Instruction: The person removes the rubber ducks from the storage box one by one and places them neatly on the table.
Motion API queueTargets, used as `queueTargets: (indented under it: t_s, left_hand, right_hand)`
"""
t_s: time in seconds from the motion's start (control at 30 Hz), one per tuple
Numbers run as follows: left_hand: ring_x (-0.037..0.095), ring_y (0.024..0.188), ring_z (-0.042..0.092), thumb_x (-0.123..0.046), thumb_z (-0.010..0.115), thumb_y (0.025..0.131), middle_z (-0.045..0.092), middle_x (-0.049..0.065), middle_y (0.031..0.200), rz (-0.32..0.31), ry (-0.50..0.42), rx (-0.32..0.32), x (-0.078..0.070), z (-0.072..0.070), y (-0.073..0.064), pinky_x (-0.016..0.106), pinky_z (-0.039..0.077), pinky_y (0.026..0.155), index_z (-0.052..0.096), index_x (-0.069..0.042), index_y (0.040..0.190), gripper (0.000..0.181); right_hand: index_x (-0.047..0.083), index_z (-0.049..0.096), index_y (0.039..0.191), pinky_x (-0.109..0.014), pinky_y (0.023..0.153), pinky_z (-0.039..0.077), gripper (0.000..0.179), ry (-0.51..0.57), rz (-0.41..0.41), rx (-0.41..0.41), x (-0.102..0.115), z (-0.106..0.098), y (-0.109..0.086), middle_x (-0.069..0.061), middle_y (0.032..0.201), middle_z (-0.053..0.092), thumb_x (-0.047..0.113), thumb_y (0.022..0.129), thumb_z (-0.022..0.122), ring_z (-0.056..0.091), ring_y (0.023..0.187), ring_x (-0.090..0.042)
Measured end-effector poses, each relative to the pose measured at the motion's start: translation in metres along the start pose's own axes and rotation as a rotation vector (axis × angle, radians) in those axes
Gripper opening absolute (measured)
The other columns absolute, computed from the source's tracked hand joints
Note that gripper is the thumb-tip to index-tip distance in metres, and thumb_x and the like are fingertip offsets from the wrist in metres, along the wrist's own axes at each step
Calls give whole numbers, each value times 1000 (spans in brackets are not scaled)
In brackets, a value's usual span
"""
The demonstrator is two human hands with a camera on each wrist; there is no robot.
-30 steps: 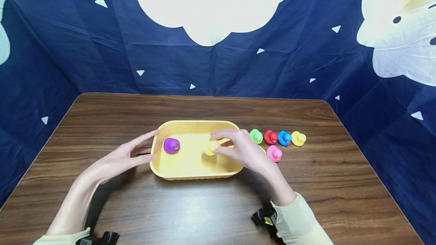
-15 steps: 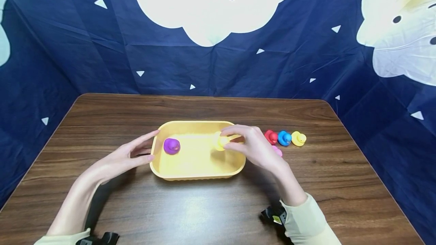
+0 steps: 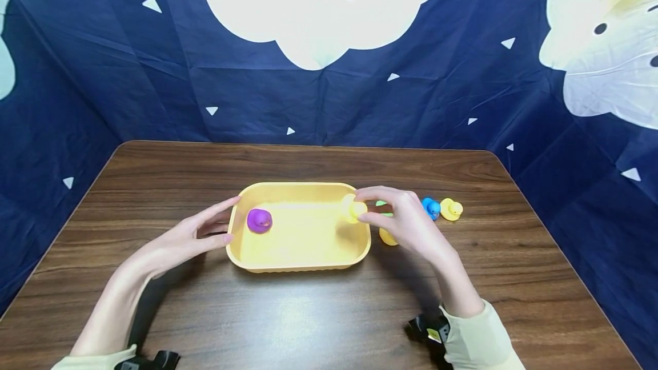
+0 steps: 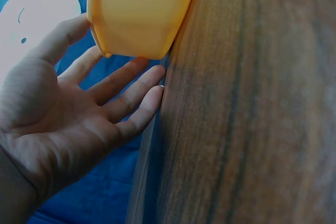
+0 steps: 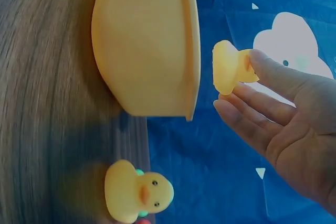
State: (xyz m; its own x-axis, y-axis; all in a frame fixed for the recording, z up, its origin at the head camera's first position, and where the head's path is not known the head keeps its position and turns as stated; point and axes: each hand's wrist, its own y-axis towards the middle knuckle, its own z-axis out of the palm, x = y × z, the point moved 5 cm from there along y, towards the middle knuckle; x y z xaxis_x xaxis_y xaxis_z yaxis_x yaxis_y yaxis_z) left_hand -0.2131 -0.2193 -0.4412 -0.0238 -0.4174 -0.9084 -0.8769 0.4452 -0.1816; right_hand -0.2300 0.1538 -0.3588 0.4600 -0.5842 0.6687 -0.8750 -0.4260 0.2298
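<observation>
A yellow rubber duck is pinched between the thumb and fingers of my right hand. The right wrist view has the same duck held up above the rim level of the yellow plastic tub, near its right end. Inside the tub, towards the left, sits a purple rubber duck. My left hand touches the tub's left end with thumb and fingers spread and loosely extended; in the left wrist view its palm holds nothing.
Right of the tub, another yellow duck and a green duck show partly past my right hand. Beyond it are a blue duck and a yellow duck. A dark blue patterned cloth hangs behind the wooden table.
My right hand has moved right with the yellow duck, from over the tub's interior to near its right rim. It now hides the red and pink ducks. The left hand and purple duck stay put.
</observation>
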Motion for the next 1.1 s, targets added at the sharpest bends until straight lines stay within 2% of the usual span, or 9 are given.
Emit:
queueTargets:
  t_s: [0.13, 0.4, 0.63, 0.8, 1.1]
  left_hand:
    - [44, 147, 43, -28, 64, 103, 35, 16, 166, -16, 10, -7, 2, 1, 0, 11, 44, 96, 25, -29, 164, 73]
    - [46, 146, 44, -27, 64, 103, 35, 18, 166, 1, 5, -6, 2, 0, 0, 13, 45, 96, 24, -27, 164, 73]
    - [45, 146, 45, -26, 64, 103, 34, 17, 166, 0, 10, -7, 1, 0, -1, 13, 45, 96, 24, -28, 164, 73]
    - [45, 146, 44, -25, 64, 103, 35, 17, 166, 12, 4, -7, -1, 0, 0, 12, 45, 96, 25, -28, 164, 73]
    - [44, 147, 43, -24, 64, 103, 35, 17, 166, 26, -11, -4, -2, 0, -1, 12, 45, 97, 25, -28, 164, 73]
  right_hand:
    - [16, 76, 116, -33, 87, 62, 29, 32, -6, -15, -4, -5, -4, 1, 116, 77, 13, 88, 82, 73, 105, -15]
    - [9, 75, 117, -21, 84, 60, 35, 12, 6, -46, -13, -21, -13, -7, 118, 77, 7, 84, 84, 76, 99, -20]
    - [10, 76, 117, -16, 84, 58, 34, 7, 70, -59, -24, -37, -22, -6, 115, 78, 5, 84, 83, 72, 97, -8]
    - [13, 76, 116, -14, 83, 57, 31, 16, 116, -70, -33, -47, -30, -6, 113, 78, 10, 86, 83, 70, 95, -1]
    - [13, 76, 115, -11, 81, 54, 27, -66, 112, -112, -46, -60, -41, -6, 112, 78, 13, 88, 81, 65, 96, 9]
